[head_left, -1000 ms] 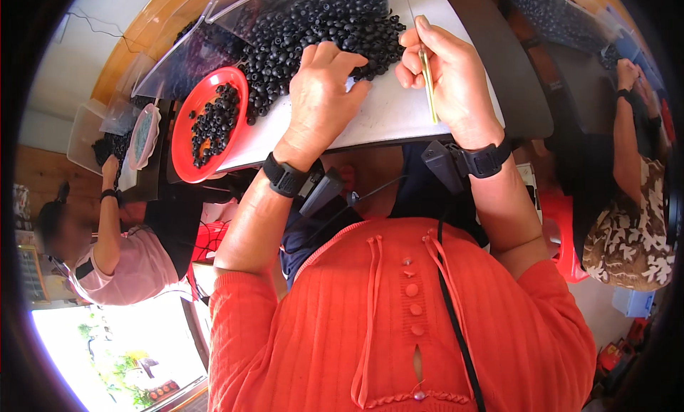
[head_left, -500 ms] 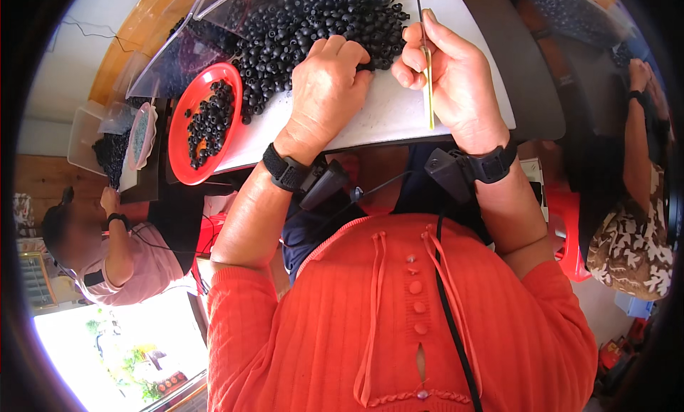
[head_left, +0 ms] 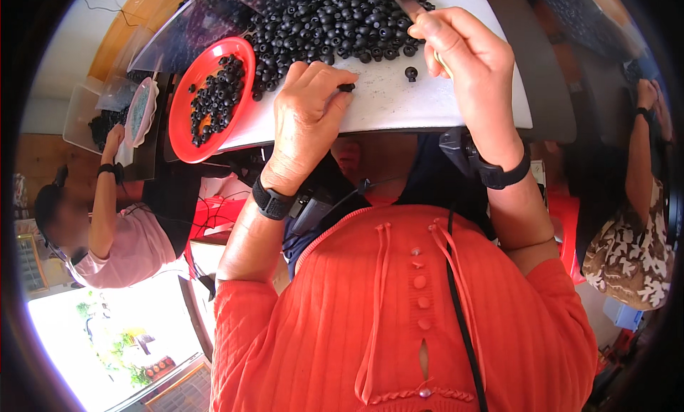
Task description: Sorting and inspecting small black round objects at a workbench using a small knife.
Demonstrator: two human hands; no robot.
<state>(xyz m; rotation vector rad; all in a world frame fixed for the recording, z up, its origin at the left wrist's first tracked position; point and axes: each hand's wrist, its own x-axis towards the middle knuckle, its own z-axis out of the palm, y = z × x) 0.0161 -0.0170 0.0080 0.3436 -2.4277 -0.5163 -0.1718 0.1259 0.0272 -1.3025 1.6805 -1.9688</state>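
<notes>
My left hand (head_left: 308, 102) is closed near the front of the white work surface (head_left: 388, 102), pinching a small black part (head_left: 346, 87) between thumb and forefinger. In my right hand (head_left: 470, 52) is a knife (head_left: 407, 3); its blade points up and to the left over the edge of a pile. That pile of small, round, hollow black parts (head_left: 328, 20) spreads across the far side. One loose black part (head_left: 411, 74) lies apart from it, close to my right fingers. Left of my left hand, a red plate (head_left: 246, 64) holds several more black parts.
A clear plastic sheet or bin wall (head_left: 167, 45) slants behind the plate. At the left a person in a pink top (head_left: 135, 241) works beside a pale scalloped dish (head_left: 142, 113). Another person's patterned clothing (head_left: 630, 255) shows at the far right.
My left hand has drawn back from the pile toward me, with a black part now visible in its fingers. My right hand has turned, tilting the knife blade leftward. A single part now lies outside the pile.
</notes>
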